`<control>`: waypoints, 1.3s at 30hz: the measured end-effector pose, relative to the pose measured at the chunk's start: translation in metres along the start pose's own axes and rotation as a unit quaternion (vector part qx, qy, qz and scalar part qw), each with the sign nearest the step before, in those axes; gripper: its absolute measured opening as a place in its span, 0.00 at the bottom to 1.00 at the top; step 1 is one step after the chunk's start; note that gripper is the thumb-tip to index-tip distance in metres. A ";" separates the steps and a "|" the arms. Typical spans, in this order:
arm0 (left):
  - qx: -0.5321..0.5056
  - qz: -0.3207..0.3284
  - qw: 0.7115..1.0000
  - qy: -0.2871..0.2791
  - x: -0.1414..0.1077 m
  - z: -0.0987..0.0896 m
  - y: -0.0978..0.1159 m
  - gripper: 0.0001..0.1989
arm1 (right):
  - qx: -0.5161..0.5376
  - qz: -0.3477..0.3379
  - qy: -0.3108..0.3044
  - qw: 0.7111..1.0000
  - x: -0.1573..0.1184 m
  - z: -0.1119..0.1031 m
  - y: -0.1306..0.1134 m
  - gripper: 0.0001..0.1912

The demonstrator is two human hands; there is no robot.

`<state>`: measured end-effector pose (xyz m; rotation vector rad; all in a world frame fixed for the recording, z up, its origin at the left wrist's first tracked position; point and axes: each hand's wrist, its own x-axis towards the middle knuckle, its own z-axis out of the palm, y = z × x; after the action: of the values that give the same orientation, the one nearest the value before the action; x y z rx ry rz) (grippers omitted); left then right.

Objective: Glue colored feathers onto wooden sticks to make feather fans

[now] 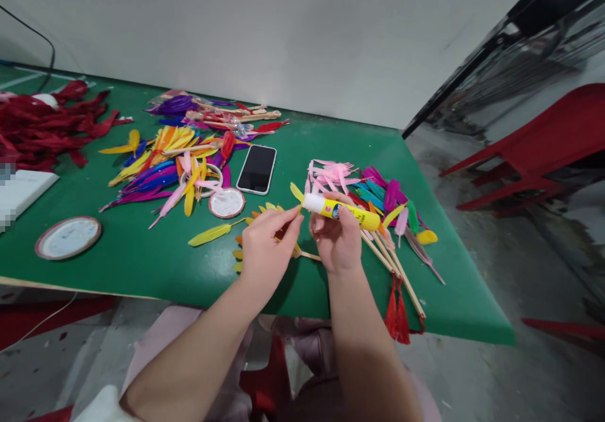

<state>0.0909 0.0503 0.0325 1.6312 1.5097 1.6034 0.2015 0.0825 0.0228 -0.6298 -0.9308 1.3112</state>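
My right hand (339,236) is wrapped round a yellow glue tube (352,213) that lies sideways, its white end (314,203) pointing left. Right beside that end, my left hand (269,239) pinches a small yellow feather (297,191) between thumb and fingertips. Whether feather and tube touch, I cannot tell. Beneath the left hand lies a fan of yellow and orange feathers (239,253) with a thin wooden handle (310,256), partly hidden. A loose yellow feather (210,235) rests to its left.
Behind are a phone (257,169), a round lid (227,203) and a pile of coloured feathers (155,173). Further left sit another lid (69,238) and dark red strips (42,126). On the right, feather fans with wooden sticks (399,277) and red tassels (397,312) overhang the green table's edge (491,330).
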 end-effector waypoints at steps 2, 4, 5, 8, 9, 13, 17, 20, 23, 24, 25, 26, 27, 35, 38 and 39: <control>0.023 0.032 0.999 0.007 0.000 0.000 0.000 0.08 | -0.002 0.005 0.000 1.000 0.000 0.001 0.000 0.11; 0.037 0.062 0.997 0.012 0.000 0.000 0.001 0.08 | 0.002 0.011 0.002 1.000 0.000 0.001 0.000 0.11; 0.041 0.075 0.996 0.012 0.000 0.000 0.001 0.08 | 0.008 0.014 0.001 1.000 0.000 0.002 -0.001 0.11; 0.052 0.106 0.993 0.011 0.000 -0.002 0.002 0.09 | 0.026 0.021 -0.004 0.999 0.000 0.002 -0.001 0.11; 0.058 0.115 0.992 0.011 0.001 -0.002 0.003 0.09 | 0.030 0.023 -0.005 0.999 0.000 0.002 -0.002 0.10; 0.067 0.137 0.988 0.007 0.001 -0.005 0.005 0.09 | 0.034 0.021 -0.008 0.999 0.002 0.002 -0.002 0.10; 0.010 0.058 0.998 -0.012 0.001 -0.006 0.003 0.08 | 0.033 0.021 -0.005 0.999 0.002 0.002 -0.003 0.10; -0.068 -0.052 0.996 -0.026 0.001 -0.004 0.001 0.08 | 0.042 0.032 -0.003 0.999 0.002 0.003 -0.005 0.10; -0.108 -0.106 0.988 -0.034 0.001 -0.003 0.000 0.08 | 0.055 0.047 0.000 0.997 0.001 0.004 -0.007 0.10; -0.112 -0.113 0.987 -0.036 0.001 -0.002 0.000 0.08 | 0.060 0.052 0.001 0.997 0.001 0.005 -0.008 0.10; -0.114 -0.115 0.986 -0.039 0.002 -0.002 0.001 0.08 | 0.064 0.056 0.002 0.996 0.001 0.005 -0.008 0.10; -0.115 -0.116 0.986 -0.042 0.002 -0.002 0.001 0.08 | 0.069 0.059 0.003 0.996 0.001 0.005 -0.008 0.10; -0.114 -0.117 0.986 -0.044 0.001 -0.002 0.001 0.08 | 0.073 0.062 0.003 0.995 0.001 0.006 -0.009 0.10; -0.119 -0.112 0.985 -0.054 0.000 -0.002 0.002 0.08 | 0.063 0.068 0.006 0.996 0.002 0.005 -0.008 0.12; -0.120 -0.104 0.986 -0.052 0.001 -0.002 0.002 0.07 | 0.058 0.064 0.004 0.996 0.002 0.005 -0.007 0.12; -0.118 -0.100 0.987 -0.052 0.001 -0.002 0.002 0.07 | 0.054 0.064 0.006 0.996 0.002 0.005 -0.007 0.12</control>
<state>0.0894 0.0493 0.0350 1.3669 1.3288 1.5003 0.2008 0.0826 0.0314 -0.6206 -0.8158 1.4603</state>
